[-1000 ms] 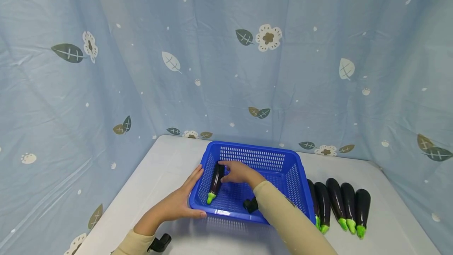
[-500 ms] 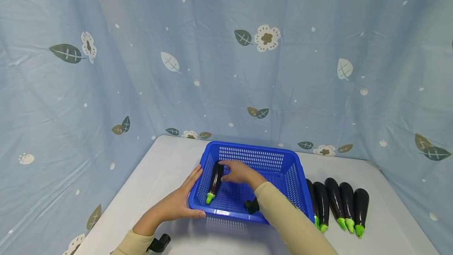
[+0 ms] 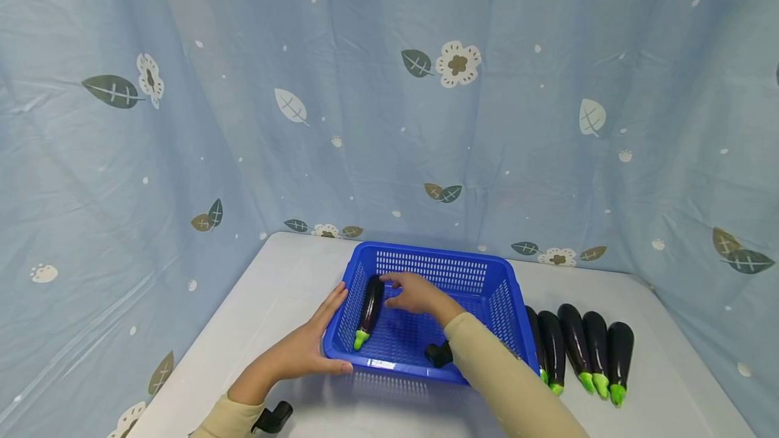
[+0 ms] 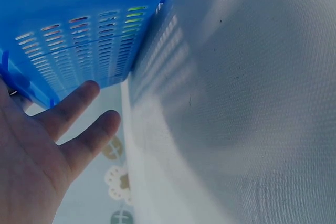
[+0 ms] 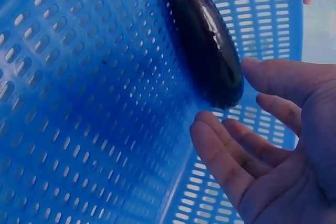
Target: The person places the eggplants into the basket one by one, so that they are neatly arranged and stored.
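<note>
Fingers (image 5: 226, 156) of the right hand (image 3: 418, 295) stand well parted from the thumb, slightly bent and gripping nothing; the thumb tip is right by the blunt end of one eggplant (image 3: 368, 313), though whether they touch I cannot tell. That single eggplant lies inside the one blue basket (image 3: 435, 253), along its left wall, green stem end toward the tabletop's near edge. The left hand (image 3: 307, 350) has its fingers mostly straight and spread, set against the basket's left side at the near corner, with nothing clasped. One basket sits near the middle of the tabletop (image 3: 292, 272), closer to its far edge. Five more eggplants (image 3: 575, 343) lie in a row between the basket and the tabletop's right edge, the leftmost partly hidden by the basket, making six altogether. Two black wrist devices (image 3: 274, 418) show, one per arm.
</note>
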Demonstrator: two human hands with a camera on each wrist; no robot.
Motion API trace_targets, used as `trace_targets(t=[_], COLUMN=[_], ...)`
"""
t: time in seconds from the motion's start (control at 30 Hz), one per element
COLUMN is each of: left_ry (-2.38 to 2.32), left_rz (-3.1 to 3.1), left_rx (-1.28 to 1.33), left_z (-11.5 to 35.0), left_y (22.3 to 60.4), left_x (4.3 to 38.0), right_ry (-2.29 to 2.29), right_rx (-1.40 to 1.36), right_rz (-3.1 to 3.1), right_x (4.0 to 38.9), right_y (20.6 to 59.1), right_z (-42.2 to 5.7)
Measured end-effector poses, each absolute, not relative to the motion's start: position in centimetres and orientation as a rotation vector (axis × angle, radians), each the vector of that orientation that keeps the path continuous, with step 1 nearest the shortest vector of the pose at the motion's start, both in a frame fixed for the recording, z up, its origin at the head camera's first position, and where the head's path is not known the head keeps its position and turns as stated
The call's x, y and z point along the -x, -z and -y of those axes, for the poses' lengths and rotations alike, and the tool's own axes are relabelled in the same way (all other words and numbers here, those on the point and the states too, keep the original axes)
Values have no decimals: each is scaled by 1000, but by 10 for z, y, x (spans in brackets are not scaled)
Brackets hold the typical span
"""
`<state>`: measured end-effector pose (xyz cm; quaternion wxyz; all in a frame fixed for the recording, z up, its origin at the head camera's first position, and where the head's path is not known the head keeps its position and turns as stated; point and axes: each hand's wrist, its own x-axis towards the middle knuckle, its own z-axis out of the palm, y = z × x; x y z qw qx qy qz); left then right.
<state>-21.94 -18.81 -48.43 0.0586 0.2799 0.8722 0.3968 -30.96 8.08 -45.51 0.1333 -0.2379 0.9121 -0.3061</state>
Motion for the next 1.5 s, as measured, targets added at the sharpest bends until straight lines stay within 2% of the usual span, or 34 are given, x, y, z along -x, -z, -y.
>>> trace_targets(t=[1.5], left_ry=[-1223], left_rz=[-2625], left_rx=[-850], left_z=[188], left_y=[483], left_x=[218], right_ry=[939], right_rx=[612], right_rz=[-2763], right_x=[305], right_y=[451], right_z=[-126])
